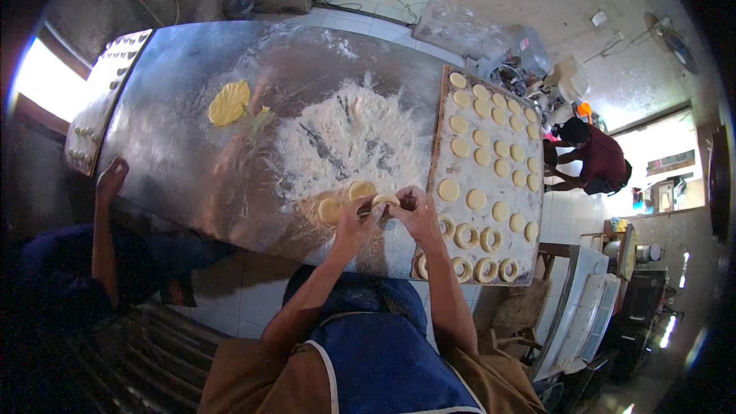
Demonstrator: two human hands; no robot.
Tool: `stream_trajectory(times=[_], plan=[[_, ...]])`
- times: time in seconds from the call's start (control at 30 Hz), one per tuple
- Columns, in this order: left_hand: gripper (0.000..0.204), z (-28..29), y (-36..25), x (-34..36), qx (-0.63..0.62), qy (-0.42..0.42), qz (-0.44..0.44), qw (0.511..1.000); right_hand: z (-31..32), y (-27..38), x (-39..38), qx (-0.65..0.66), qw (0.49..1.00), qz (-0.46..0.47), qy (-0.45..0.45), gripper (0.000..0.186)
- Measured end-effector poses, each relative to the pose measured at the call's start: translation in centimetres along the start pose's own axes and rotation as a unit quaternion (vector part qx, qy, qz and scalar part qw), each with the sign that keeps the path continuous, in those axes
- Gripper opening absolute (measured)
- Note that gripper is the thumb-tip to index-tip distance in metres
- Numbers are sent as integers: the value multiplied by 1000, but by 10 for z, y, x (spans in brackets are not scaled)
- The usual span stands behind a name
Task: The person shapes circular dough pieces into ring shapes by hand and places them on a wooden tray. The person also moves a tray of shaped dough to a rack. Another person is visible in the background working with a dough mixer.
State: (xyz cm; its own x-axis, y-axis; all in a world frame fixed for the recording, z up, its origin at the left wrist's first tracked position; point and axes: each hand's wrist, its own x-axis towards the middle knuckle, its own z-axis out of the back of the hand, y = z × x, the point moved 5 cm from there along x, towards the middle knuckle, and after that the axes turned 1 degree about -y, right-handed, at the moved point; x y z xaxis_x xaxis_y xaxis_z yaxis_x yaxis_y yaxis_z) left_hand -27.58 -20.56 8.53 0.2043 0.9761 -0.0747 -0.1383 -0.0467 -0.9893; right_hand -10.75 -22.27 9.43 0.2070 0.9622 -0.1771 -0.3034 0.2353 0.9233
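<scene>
1. Dough piece (386, 199) was between the two hands, above the near edge of the table (176, 161). It was pale and curved; whether it made a closed ring, I could not tell.
2. The left hand (357, 218) was at 8 o'clock from this piece, and the right hand (416, 209) at 4 o'clock. The hands were close together, and the fingers of both were closed on it, one at each end.
3. Its long axis went from about 9 o'clock to 3 o'clock, across the body. Neither hand was clearly nearer, because both touched it.
4. At 3 o'clock there was a floured board (468, 173) with flat dough rounds (476, 199). In its nearer part, at 4 o'clock, dough rings (458, 238) were lying. The right hand was the nearer one to this board.
5. Two loose rounds (330, 211) were on the table just beside the left hand, at 9 and 10 o'clock from the piece. The spread flour (353, 130) lay beyond, toward 11 o'clock.
6. A yellow lump (229, 103) was well apart, at 10 o'clock.
</scene>
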Motion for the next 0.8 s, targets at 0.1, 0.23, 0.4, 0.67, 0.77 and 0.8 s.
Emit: stream_trajectory(times=[0.1, 0.23, 0.4, 0.67, 0.77, 0.8], plan=[[27, -18, -3, 5, -111, 53, 95, 988, 4, 8, -12, 118, 993, -15, -17, 25], [25, -32, -20, 4, -127, 74, 98, 984, 17, 20, -24, 15, 996, 12, -88, 39], [35, -59, -29, 2, -258, 183, 117, 941, 35, 24, -44, 149, 988, -21, -23, 46], [35, -102, -39, -14, -358, 219, -14, 907, 76, -31, -48, 210, 957, -155, -126, 40], [29, -129, -25, -14, -384, 181, 76, 902, 88, -43, -58, 311, 932, -112, -150, 52], [27, -135, -19, -15, -425, 152, 122, 884, 88, -48, -61, 454, 867, -128, -162, 54]])
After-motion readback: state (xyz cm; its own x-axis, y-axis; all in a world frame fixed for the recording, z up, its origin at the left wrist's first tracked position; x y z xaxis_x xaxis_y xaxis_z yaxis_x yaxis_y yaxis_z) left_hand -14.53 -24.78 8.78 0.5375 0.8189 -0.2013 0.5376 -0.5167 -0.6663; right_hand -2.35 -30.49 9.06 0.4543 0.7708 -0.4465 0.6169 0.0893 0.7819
